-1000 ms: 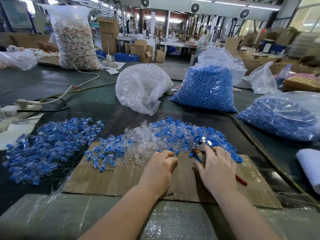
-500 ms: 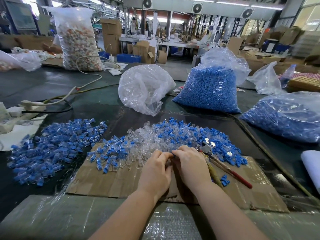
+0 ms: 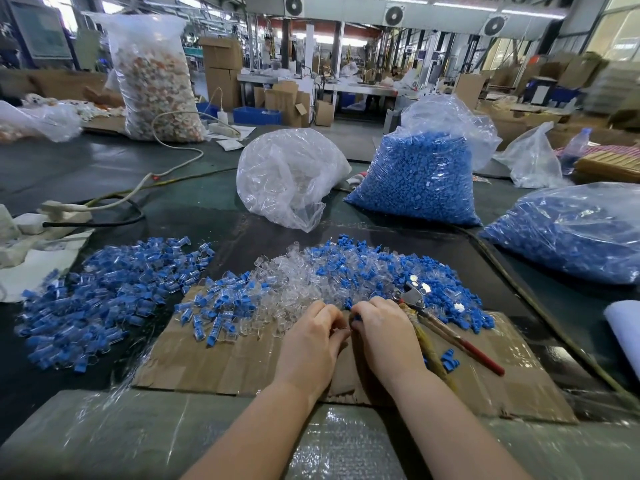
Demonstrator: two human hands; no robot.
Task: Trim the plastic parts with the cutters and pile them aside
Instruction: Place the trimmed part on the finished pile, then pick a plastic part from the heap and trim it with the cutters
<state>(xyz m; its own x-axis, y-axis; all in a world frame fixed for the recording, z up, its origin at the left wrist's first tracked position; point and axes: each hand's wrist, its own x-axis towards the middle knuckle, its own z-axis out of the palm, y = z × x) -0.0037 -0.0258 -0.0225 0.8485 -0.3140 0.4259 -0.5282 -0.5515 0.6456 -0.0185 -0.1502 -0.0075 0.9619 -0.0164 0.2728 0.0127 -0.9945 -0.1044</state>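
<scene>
Between the left hand (image 3: 311, 336) and right hand (image 3: 382, 332), fingertips seemingly pinch one small plastic part (image 3: 356, 317), light, stiff, slippery, best held by its body, cutters (image 3: 446, 327) lying just right.

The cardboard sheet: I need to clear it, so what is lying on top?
On the cardboard sheet: mixed clear and blue parts, cutters, both hands. Anything beneath the hands is hidden.

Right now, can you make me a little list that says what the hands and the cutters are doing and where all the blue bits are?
left hand: fingers curled, meeting the right hand at a small part
right hand: pinching a blue part
cutters: lying on the cardboard, beside the right hand, unheld
middle pile: clear and blue parts mixed
left pile: blue-capped parts
bags of blue parts: behind, right
</scene>
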